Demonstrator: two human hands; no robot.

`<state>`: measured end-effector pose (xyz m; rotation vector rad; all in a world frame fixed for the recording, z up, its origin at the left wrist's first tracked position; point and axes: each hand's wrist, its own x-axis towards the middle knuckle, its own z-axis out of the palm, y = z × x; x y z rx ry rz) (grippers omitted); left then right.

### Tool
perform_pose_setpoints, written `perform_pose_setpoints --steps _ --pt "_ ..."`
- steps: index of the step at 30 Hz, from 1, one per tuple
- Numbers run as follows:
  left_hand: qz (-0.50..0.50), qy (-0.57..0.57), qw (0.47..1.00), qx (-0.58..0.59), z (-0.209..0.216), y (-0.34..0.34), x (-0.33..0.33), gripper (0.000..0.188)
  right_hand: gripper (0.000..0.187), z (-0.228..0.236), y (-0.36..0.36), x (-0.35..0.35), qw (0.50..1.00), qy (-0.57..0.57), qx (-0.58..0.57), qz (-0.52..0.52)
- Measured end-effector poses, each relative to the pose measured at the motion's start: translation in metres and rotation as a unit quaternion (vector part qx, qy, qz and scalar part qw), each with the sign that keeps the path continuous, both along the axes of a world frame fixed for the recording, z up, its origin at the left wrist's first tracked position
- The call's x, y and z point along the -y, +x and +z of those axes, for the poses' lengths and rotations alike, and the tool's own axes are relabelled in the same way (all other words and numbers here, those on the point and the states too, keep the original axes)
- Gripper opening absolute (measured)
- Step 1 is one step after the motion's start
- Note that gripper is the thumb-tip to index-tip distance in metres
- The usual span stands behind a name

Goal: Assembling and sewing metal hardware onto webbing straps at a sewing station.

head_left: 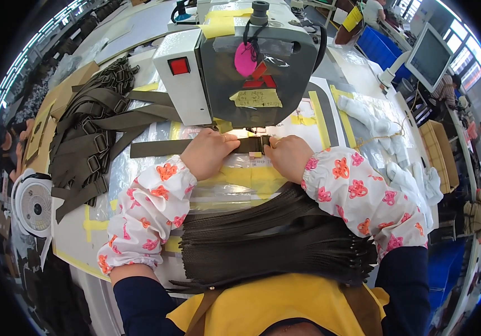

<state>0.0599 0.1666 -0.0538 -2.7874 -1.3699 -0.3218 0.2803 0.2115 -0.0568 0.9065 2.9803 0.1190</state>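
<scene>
A dark olive webbing strap (pixel 159 148) lies crosswise under the head of a grey and white sewing machine (pixel 251 73). My left hand (pixel 209 152) is closed on the strap, fingertips pressing it down just left of the needle area. At the strap's right end, beside a dark buckle (pixel 264 141), my right hand (pixel 289 157) pinches it. The needle itself is hidden behind the machine head. Closest to me, a thick bundle of dark webbing strips (pixel 274 238) is spread over the table edge and my lap.
A heap of olive straps with metal buckles (pixel 92 129) covers the left side of the table, near a white fan (pixel 33 204). White gloves (pixel 372 117) lie at the right. Beyond stand a monitor (pixel 429 56) and a blue bin (pixel 383 50). Yellow tape (pixel 251 176) marks the tabletop.
</scene>
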Motion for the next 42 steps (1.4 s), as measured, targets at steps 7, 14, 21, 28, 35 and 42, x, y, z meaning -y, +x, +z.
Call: perform_pose_setpoints --steps 7,14,21,28,35,42 --pt "0.11 0.186 0.976 0.015 -0.015 -0.006 0.014 0.022 0.015 -0.001 -0.013 0.001 0.997 0.059 -0.045 0.026" --pt "0.202 0.039 0.969 0.138 0.013 -0.057 0.049 0.019 0.011 0.009 -0.016 0.014 0.952 0.051 -0.281 0.113" --pt "0.114 0.399 0.906 -0.089 0.068 -0.116 0.03 0.017 0.016 0.015 -0.053 0.022 0.934 -0.083 -0.336 0.09" --pt "0.158 0.315 0.922 -0.159 -0.015 -0.185 -0.003 0.015 0.024 0.046 -0.004 0.003 0.964 -0.189 -0.124 0.14" --pt "0.222 0.246 0.939 -0.088 0.019 -0.135 0.021 0.034 0.023 0.056 0.064 -0.019 0.933 -0.355 -0.005 0.066" --pt "0.033 -0.176 0.967 0.18 0.036 0.013 0.11 0.019 0.03 0.055 0.061 -0.018 0.925 -0.372 0.006 0.072"
